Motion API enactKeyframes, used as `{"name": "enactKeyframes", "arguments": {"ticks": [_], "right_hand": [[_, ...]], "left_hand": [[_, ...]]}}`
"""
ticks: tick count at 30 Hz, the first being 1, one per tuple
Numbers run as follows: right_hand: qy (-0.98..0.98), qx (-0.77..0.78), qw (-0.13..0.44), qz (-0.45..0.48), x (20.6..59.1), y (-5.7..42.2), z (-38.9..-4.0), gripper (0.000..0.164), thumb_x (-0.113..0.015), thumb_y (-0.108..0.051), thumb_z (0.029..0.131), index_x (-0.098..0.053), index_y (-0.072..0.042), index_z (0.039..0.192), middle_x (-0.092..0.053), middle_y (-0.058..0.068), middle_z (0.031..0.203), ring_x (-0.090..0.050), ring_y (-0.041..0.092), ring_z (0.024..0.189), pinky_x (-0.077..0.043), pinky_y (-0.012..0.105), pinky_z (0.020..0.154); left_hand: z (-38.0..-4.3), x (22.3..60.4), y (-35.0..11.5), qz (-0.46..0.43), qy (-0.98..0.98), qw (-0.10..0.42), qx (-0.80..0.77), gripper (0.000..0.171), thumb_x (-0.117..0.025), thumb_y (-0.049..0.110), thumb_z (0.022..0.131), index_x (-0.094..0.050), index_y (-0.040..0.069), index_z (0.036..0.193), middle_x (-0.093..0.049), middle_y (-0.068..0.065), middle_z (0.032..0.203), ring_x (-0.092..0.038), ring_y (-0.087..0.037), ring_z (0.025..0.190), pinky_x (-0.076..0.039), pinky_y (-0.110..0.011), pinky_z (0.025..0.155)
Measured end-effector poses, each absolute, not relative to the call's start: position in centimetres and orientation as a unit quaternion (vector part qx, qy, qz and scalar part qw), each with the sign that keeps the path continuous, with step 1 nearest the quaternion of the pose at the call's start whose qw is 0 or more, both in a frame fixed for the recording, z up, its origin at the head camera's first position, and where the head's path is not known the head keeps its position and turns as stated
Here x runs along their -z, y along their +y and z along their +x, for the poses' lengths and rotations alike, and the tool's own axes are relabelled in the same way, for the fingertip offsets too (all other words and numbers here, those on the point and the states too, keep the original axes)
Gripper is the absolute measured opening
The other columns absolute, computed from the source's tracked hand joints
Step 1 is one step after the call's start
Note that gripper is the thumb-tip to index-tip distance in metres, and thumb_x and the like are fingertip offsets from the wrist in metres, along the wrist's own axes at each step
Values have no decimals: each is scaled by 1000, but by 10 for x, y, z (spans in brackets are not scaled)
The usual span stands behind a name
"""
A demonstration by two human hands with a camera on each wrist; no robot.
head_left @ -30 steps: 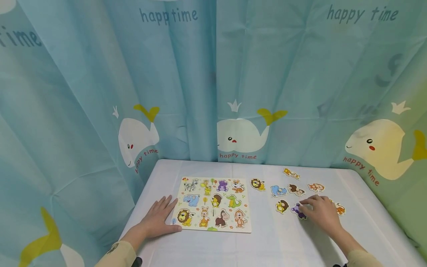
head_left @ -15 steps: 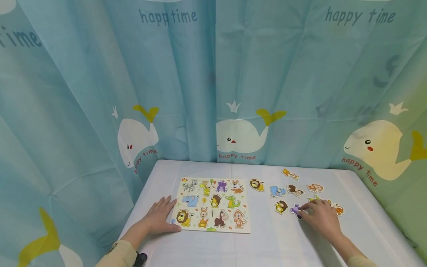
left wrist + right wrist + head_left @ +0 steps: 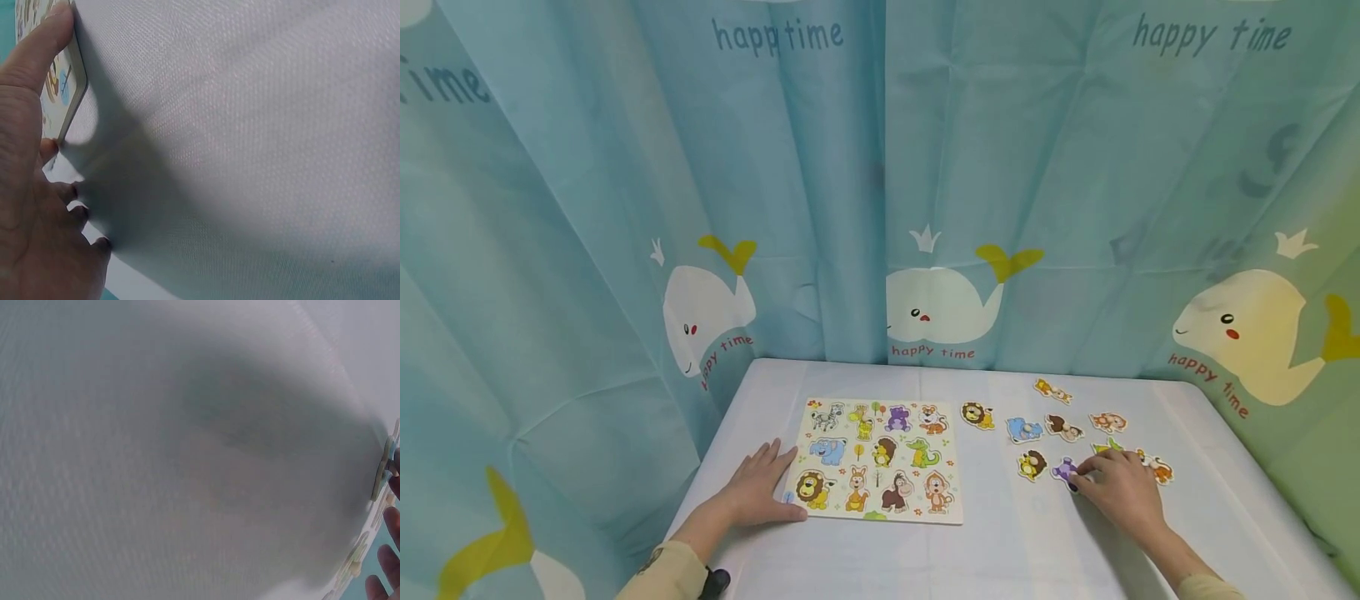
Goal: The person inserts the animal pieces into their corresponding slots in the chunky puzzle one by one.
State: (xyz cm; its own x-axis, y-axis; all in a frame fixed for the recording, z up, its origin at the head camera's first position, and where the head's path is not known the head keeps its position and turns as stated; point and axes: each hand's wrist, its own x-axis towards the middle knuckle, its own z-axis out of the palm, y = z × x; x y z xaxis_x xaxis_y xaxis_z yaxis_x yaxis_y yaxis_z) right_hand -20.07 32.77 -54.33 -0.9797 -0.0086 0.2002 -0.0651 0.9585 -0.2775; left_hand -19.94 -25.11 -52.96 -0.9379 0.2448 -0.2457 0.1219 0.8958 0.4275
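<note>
In the head view my left hand [image 3: 752, 493] lies at the left side of an animal puzzle board [image 3: 904, 457]. Its thumb touches the near-left corner, and the other fingers are stretched toward the left edge, as the left wrist view also shows. At the right, my right hand [image 3: 1126, 493] pinches a purple hippo puzzle piece [image 3: 1063, 470] between thumb and index finger, low over the table. A green piece [image 3: 1107, 447] is partly covered by that hand. Right beside the hippo lies a hedgehog piece [image 3: 1032, 465]. The right wrist view catches only fingertips [image 3: 392, 520] at its edge.
Loose pieces lie beyond the right hand: a lion [image 3: 977, 415], an elephant [image 3: 1024, 430], a brown ape [image 3: 1064, 427], a monkey [image 3: 1108, 422] and an orange animal [image 3: 1052, 390]. A tiger piece [image 3: 1159, 469] is to its right. A whale-print curtain [image 3: 820, 208] hangs behind the white table [image 3: 1000, 550].
My right hand has shifted slightly left, and more of the purple hippo and the green piece shows. The left hand and the board have stayed put.
</note>
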Motion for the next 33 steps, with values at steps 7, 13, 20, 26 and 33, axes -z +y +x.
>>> {"name": "enactKeyframes", "arguments": {"ticks": [7,13,20,26,33], "right_hand": [[-983,-146,108,19,546,327,-201,15,-86,-27,79,-76,-16,76,-68,14,96,-54,43,101,-44,63,80],[-983,-148,112,17,545,325,-204,11,-85,-21,80,-78,-13,80,-68,13,95,-54,42,100,-44,62,81],[-982,-144,119,39,548,329,-206,6,-83,-15,82,-81,-13,87,-68,15,99,-53,46,104,-43,67,84],[-982,-148,117,29,549,331,-206,12,-84,-20,81,-80,-11,88,-68,19,101,-53,46,103,-43,66,83],[-982,-152,114,-3,550,329,-205,16,-85,-24,81,-77,-11,80,-67,19,100,-51,43,99,-42,63,80]], "left_hand": [[-200,529,-251,100,962,145,-206,113,-84,63,72,-38,4,157,-22,-30,164,-15,-49,151,-14,-66,122],[-199,528,-251,96,963,148,-205,114,-84,63,72,-38,5,158,-21,-29,164,-15,-49,152,-14,-65,122],[-199,529,-251,94,963,148,-206,113,-84,62,72,-38,5,157,-21,-29,164,-15,-48,152,-14,-65,122],[-199,530,-250,94,963,150,-205,112,-84,62,72,-38,5,158,-21,-29,164,-15,-48,152,-14,-65,122],[-198,529,-250,95,962,152,-204,111,-84,61,73,-38,5,158,-21,-29,164,-15,-49,152,-14,-66,122]]}}
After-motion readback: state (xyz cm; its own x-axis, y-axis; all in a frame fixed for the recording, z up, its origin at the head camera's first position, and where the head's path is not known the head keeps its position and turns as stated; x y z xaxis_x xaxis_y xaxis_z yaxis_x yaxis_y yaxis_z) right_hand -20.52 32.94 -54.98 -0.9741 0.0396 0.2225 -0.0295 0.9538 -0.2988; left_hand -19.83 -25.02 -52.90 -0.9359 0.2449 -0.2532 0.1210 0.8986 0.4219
